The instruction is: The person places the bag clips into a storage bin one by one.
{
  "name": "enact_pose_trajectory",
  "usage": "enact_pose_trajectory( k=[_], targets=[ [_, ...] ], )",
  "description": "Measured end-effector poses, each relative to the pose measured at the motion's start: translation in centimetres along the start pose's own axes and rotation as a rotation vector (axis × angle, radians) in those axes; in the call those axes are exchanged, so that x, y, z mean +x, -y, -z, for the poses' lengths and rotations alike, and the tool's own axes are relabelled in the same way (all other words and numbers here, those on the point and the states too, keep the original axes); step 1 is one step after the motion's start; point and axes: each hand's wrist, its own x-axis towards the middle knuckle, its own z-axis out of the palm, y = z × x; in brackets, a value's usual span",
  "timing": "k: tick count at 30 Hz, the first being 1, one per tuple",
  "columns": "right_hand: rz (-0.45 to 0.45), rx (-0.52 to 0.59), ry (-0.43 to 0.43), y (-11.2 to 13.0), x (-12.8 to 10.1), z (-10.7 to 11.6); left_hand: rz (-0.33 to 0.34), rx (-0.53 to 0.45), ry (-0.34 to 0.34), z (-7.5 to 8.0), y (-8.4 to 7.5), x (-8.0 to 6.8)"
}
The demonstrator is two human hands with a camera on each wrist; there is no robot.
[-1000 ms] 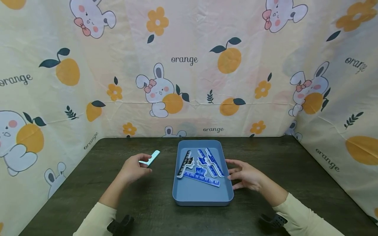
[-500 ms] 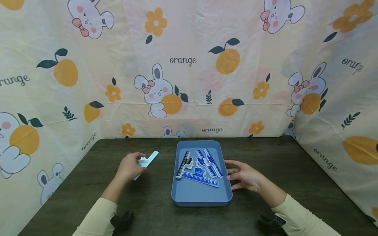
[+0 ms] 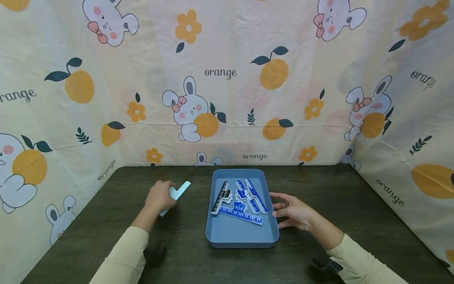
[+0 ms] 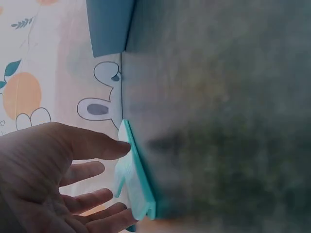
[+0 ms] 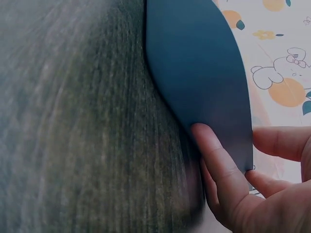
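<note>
A pale turquoise music page clip (image 3: 183, 189) lies slantwise on the table left of the tray. My left hand (image 3: 160, 196) is beside it, partly covering its near end in the head view. In the left wrist view the fingers are loosely spread and the thumb overlaps the edge of the turquoise clip (image 4: 138, 179). My right hand (image 3: 294, 212) touches the right side of the blue tray (image 3: 244, 236); its fingers reach out against the outer wall and rim. Inside the tray lie a black keyboard-patterned clip (image 3: 220, 200) and several blue ones, including a crosswise clip (image 3: 241, 216).
The dark wooden table (image 3: 191, 252) carries the tray near its middle. Behind and along both sides hangs a cloth (image 3: 234, 98) printed with rabbits and oranges, meeting the table's far edge. A dark strap piece (image 3: 326, 267) sits at the right sleeve.
The turquoise clip, held in my left fingers a second ago, now rests on the table, released. My left fingers have drawn back from it slightly. The right hand and tray stay put.
</note>
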Motion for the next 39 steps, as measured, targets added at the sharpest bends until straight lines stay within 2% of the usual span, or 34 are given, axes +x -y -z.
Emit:
enact_pose_trajectory(
  k=[7,13,28,39],
  targets=[
    [0.009,-0.012,0.007,-0.1,0.1,0.1,-0.002,0.036,0.112,0.5,-0.1,0.8],
    [0.017,-0.027,0.014,-0.1,0.1,0.1,0.005,0.056,0.155,0.5,-0.2,1.1],
    [0.002,-0.045,-0.012,0.0,0.1,-0.2,-0.07,0.13,0.127,0.1,0.0,0.9],
    [-0.002,-0.042,-0.025,0.2,0.0,-0.2,-0.111,0.116,0.131,0.4,0.1,0.6]
  ],
)
